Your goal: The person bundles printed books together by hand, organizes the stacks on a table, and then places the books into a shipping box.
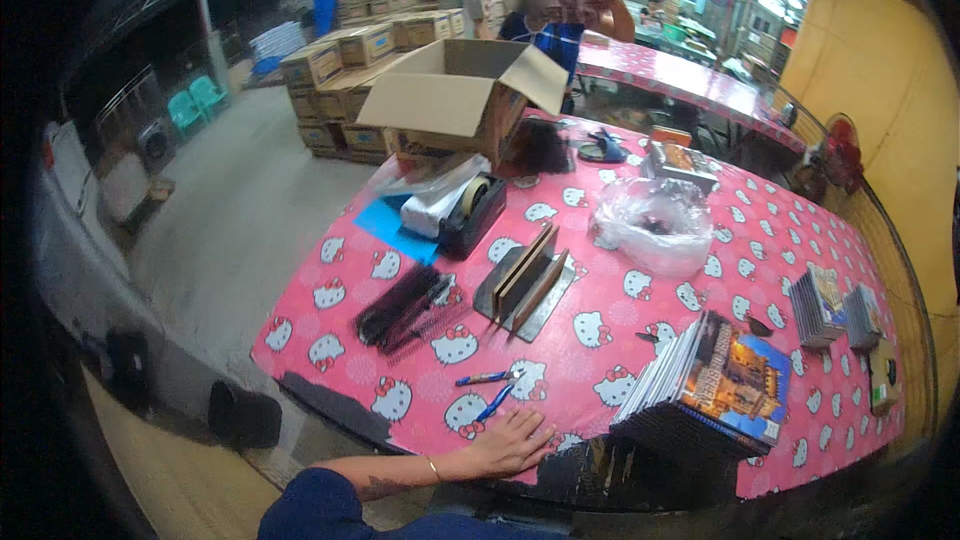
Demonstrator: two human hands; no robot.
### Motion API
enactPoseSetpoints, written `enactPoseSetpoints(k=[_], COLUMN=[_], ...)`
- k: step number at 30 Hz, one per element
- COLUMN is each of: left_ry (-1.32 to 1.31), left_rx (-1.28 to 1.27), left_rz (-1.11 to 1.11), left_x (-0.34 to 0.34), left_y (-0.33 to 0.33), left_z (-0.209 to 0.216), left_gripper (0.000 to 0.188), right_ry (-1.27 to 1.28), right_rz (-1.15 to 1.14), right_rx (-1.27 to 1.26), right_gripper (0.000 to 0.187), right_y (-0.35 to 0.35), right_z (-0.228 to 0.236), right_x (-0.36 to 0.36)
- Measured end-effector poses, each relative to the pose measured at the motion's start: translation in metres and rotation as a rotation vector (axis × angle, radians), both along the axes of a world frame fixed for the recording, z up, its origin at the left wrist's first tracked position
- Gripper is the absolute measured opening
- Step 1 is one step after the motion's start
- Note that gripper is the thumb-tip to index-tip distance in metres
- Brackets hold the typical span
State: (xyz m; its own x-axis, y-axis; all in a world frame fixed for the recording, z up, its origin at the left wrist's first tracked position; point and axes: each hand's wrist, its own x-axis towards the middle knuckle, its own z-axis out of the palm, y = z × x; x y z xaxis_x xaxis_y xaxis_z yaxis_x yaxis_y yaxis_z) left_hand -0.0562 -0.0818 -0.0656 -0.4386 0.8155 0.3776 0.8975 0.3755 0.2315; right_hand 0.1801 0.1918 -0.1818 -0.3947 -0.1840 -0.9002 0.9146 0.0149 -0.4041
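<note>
My left hand (512, 443) lies palm down on the near edge of the table, its fingers stretched out and holding nothing. Just beyond the fingertips is a pair of pliers (492, 395) with blue handles, its handles spread apart. To the right of the hand stands a stack of thin books (715, 380) with colourful covers, the pile leaning a little. A wooden stand (525, 285) with upright boards on a dark base sits past the pliers. Left of it lies a bundle of black bristle-like strands (405, 310). My right hand is not in view.
A pink patterned cloth (590, 330) covers the table. Farther back are a tape dispenser (472, 215), an open carton (470, 105), a clear plastic bag (655, 230) and smaller book stacks (820, 305). A person (550, 35) stands behind the carton, near stacked boxes (335, 90).
</note>
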Motion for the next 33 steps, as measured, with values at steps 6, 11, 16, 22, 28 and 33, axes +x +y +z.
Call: enactPoseSetpoints(k=[6, 11, 16, 22, 28, 33], left_ry=[-0.057, -0.058, 0.001, -0.011, -0.023, -0.053], left_rx=[-0.020, -0.118, -0.147, -0.200, -0.149, -0.171], left_rz=[-0.035, -0.039, -0.078, -0.051, -0.097, -0.070], left_x=[-0.007, -0.010, -0.013, -0.010, -0.010, -0.008], left_y=[0.005, 0.007, 0.011, 0.007, 0.018, 0.014], left_z=[0.009, 0.011, 0.006, 0.009, 0.012, 0.013], left_gripper=[0.044, 0.043, 0.045, 0.043, 0.043, 0.045], right_ry=[-0.002, 0.000, -0.011, 0.007, 0.176, -0.085], right_rz=[-0.954, -1.515, -1.969, -2.288, -2.403, -2.256], right_rx=[0.053, 0.050, 0.039, 0.038, 0.059, 0.069], right_gripper=[0.050, 0.054, 0.058, 0.064, 0.070, 0.079], right_y=[-0.058, -0.123, -0.188, -0.267, -0.278, -0.209], right_z=[-0.023, -0.058, -0.092, -0.132, -0.171, -0.147], right_x=[0.049, 0.092, 0.128, 0.162, 0.174, 0.143])
